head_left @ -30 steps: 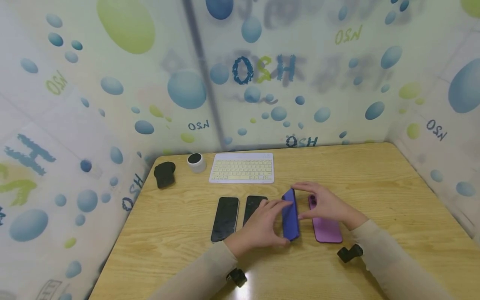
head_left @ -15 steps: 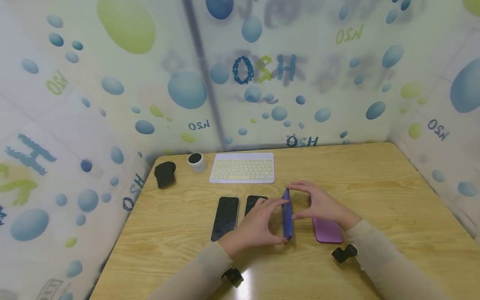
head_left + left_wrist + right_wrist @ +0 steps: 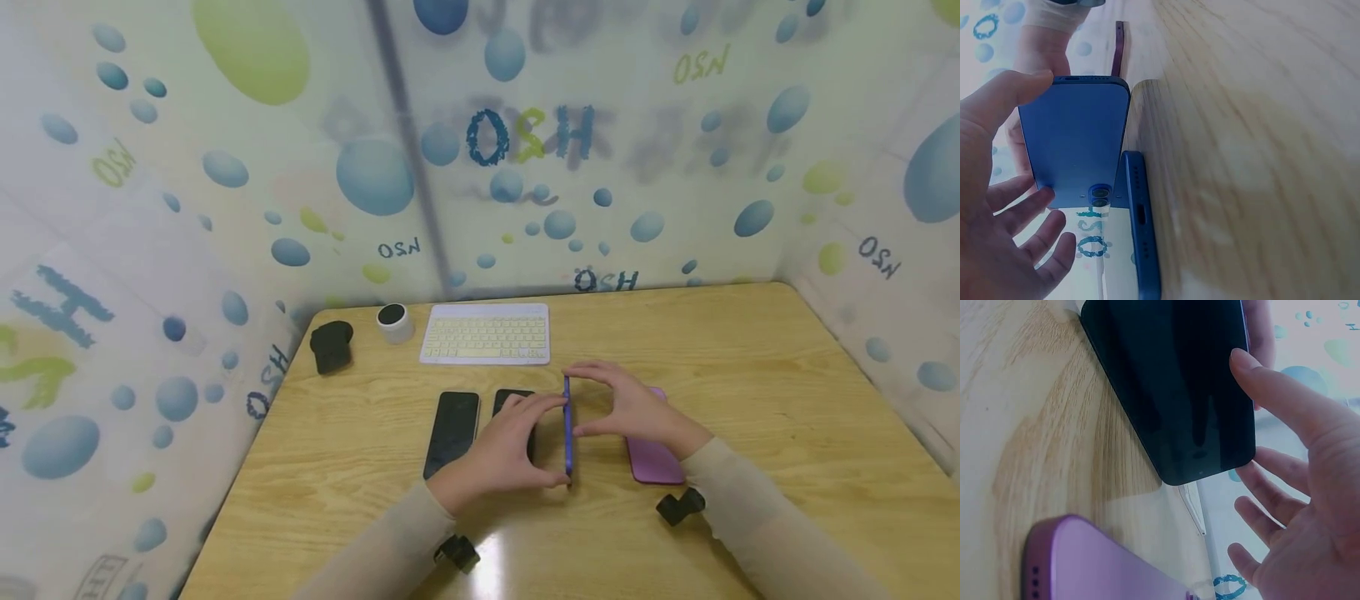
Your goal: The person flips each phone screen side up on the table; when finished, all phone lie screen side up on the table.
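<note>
Both hands hold a blue phone [image 3: 568, 437], which stands nearly edge-on in the head view. My left hand [image 3: 504, 454] has its thumb at the near end and fingertips on the upper edge. At the far end are the fingers of my right hand [image 3: 637, 408], its thumb against the side. The left wrist view shows the phone's blue back [image 3: 1075, 137] with its camera lenses; the right wrist view shows its dark screen [image 3: 1172, 381]. To the right lies a purple phone [image 3: 654, 462], partly under the right hand. A dark-screened phone [image 3: 504, 402] is partly hidden by the left hand.
Another dark-screened phone [image 3: 453, 429] lies face up further left. Behind are a white keyboard [image 3: 486, 335], a small white cylinder with a black top [image 3: 395, 323] and a black object [image 3: 331, 347]. A patterned wall [image 3: 495, 233] closes off the wooden table's [image 3: 750, 367] back.
The blue phone has turned from showing its blue back to nearly edge-on in the head view. Both hands have shifted slightly left with it.
</note>
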Motion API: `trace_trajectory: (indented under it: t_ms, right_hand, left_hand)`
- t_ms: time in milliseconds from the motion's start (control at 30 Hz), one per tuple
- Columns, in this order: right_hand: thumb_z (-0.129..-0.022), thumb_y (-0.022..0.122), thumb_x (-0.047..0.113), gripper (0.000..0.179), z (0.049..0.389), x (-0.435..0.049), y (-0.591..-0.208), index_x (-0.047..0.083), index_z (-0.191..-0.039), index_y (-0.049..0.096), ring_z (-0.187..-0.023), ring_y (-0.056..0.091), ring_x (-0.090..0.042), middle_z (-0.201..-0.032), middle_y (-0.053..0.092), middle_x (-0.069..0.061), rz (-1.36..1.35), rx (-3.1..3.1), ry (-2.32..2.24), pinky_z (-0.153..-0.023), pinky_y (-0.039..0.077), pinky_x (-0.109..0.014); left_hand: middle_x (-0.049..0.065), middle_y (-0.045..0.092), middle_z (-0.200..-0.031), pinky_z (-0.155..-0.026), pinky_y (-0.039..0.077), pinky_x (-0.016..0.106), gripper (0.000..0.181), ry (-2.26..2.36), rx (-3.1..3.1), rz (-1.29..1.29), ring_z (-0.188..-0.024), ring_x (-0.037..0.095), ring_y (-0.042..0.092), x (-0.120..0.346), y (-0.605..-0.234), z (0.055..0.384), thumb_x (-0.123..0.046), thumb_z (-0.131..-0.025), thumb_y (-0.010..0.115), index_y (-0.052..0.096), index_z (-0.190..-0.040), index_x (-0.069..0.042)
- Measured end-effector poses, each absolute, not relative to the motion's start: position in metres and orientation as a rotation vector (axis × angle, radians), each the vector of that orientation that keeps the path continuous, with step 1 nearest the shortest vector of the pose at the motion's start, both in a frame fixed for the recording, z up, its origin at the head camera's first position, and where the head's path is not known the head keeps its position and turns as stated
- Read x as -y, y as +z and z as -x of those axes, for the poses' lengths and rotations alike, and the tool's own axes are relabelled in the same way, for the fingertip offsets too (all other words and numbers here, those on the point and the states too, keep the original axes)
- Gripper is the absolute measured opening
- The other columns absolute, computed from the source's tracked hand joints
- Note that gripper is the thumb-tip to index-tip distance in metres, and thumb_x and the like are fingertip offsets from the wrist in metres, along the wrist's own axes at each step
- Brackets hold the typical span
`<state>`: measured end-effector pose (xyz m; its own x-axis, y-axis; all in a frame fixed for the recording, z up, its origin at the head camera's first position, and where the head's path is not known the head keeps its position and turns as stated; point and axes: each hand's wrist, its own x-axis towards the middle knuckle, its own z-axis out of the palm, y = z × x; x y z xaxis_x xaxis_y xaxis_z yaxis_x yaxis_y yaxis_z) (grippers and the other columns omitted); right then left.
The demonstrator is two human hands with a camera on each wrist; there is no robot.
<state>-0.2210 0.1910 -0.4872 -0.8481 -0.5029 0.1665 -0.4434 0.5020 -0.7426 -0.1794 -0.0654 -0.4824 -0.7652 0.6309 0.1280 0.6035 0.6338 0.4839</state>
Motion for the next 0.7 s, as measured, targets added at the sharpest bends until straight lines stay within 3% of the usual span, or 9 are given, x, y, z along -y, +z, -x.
trace_trajectory:
  t_ms: [200, 400, 700]
  right_hand:
    - [-0.072, 0.095, 0.033, 0.087, 0.224, -0.193, -0.490, 0.011, -0.147, 0.056, -0.146, 0.042, -0.041, -0.154, 0.052, -0.014, 0.894, -2.628, -1.344, -0.116, 0.032, -0.068]
    - [-0.073, 0.095, 0.027, 0.085, 0.225, -0.195, -0.493, 0.015, -0.148, 0.056, -0.146, 0.044, -0.036, -0.150, 0.057, -0.003, 0.880, -2.583, -1.339, -0.118, 0.031, -0.064]
    - [-0.075, 0.093, 0.021, 0.083, 0.229, -0.197, -0.503, 0.013, -0.148, 0.055, -0.139, 0.051, -0.035, -0.143, 0.064, -0.007, 0.879, -2.609, -1.169, -0.117, 0.035, -0.060]
  left_hand:
    - [-0.004, 0.042, -0.163, -0.099, 0.051, 0.036, 0.103, 0.799, -2.792, -1.063, -0.125, 0.016, 0.045, 0.068, -0.481, 0.178, -0.051, -0.074, 0.090, 0.038, -0.159, -0.025]
    - [-0.004, 0.042, -0.163, -0.101, 0.050, 0.038, 0.100, 0.799, -2.805, -1.077, -0.125, 0.016, 0.046, 0.070, -0.481, 0.177, -0.049, -0.075, 0.089, 0.041, -0.158, -0.022]
    - [-0.010, 0.039, -0.163, -0.100, 0.050, 0.036, 0.097, 0.834, -2.818, -1.080, -0.125, 0.016, 0.046, 0.076, -0.481, 0.175, -0.047, -0.074, 0.090, 0.045, -0.156, -0.019]
